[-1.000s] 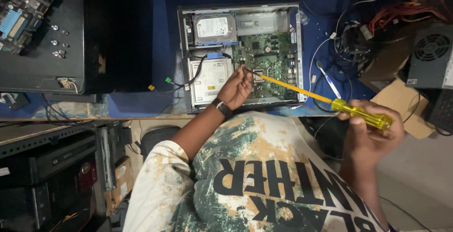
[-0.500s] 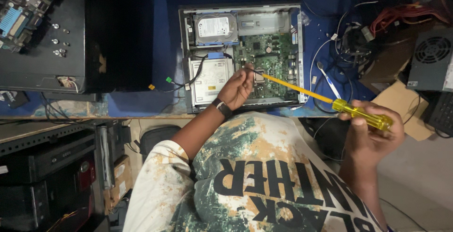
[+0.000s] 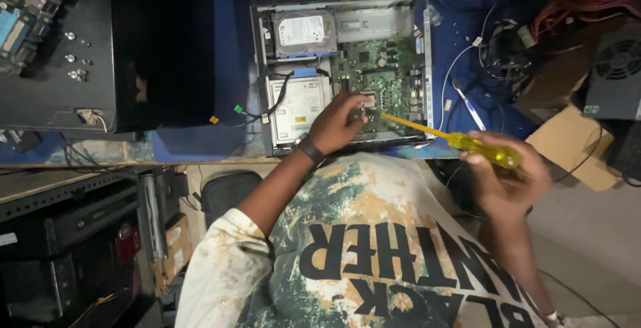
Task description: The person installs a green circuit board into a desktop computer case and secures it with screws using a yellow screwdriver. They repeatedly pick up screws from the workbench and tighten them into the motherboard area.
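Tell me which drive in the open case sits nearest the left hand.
The pale flat optical drive at the case's near-left, right beside the left hand. The silver hard drive lies farther off, in the far-left corner, beyond the optical drive.

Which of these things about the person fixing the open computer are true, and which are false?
1. The right hand holds a yellow-handled screwdriver. True.
2. The grey metal computer case is closed. False: it lies open, showing the green circuit board.
3. The left hand rests inside the case, at the screwdriver's tip. True.
4. The case sits on a red table. False: the blue work surface is under it.
5. A silver hard drive sits in the case. True.
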A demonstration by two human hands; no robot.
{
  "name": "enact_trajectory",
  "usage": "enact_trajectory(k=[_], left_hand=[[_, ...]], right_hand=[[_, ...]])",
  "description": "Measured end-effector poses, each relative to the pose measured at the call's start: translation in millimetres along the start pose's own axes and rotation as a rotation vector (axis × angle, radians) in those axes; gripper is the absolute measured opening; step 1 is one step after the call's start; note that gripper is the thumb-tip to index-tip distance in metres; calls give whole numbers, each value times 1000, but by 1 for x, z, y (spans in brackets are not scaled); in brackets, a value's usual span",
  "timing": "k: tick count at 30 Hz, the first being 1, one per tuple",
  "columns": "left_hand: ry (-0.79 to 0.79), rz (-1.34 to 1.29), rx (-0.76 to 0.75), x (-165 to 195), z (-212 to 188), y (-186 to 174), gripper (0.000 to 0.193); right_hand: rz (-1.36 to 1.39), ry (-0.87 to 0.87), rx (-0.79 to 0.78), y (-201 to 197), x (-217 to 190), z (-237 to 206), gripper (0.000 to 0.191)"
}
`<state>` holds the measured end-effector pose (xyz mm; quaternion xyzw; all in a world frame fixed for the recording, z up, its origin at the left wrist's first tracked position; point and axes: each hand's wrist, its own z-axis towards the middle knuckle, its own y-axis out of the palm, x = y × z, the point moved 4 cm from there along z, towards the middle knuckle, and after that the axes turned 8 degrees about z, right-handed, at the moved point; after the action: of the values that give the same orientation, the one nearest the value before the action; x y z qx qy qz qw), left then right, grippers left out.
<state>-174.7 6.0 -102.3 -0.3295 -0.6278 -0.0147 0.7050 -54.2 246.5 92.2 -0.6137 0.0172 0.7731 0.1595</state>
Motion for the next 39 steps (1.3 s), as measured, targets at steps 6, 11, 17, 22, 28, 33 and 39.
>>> enact_trajectory(k=[6, 11, 17, 22, 28, 33, 39], left_hand=[[296, -122, -239, 30, 22, 5, 19], [254, -148, -350, 17, 21, 19, 19], [216, -189, -374, -1, 14, 27, 19], [204, -180, -382, -3, 13, 28, 19], [171, -154, -387, -4, 13, 29, 19], [183, -150, -399, -2, 14, 27, 19], [182, -139, -412, 1, 15, 24, 21]], right_hand=[[-79, -66, -184, 31, 9, 20, 28], [-135, 12, -210, 43, 16, 23, 28], [-132, 44, -239, 48, 27, 22, 30], [-146, 50, -248, 51, 33, 21, 29], [-171, 46, -258, 54, 33, 21, 30], [-160, 27, -258, 55, 33, 21, 31], [-132, 47, -253, 55, 35, 19, 30]])
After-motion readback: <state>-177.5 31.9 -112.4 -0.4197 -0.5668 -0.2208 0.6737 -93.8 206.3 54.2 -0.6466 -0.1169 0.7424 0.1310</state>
